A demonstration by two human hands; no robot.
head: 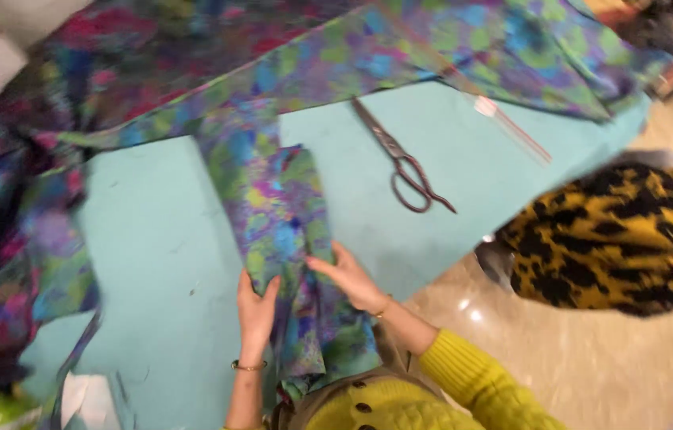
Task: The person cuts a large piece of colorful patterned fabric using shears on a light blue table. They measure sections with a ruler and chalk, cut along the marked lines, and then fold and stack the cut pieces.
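A long strip of multicoloured patterned fabric (273,199) lies on the turquoise table (161,239), running from the back toward me and hanging over the near edge. My left hand (257,306) grips the strip's left edge. On the strip's right side, my right hand (352,277) rests with fingers pressing the cloth. Both wrists wear thin bracelets, and my right arm has a yellow knitted sleeve.
Dark metal scissors (404,163) lie shut on the table behind my right hand. A clear ruler (511,127) lies at the back right. More of the same fabric (193,56) is heaped along the back and left. A yellow-and-black spotted object (615,239) sits at the right, above a tan floor.
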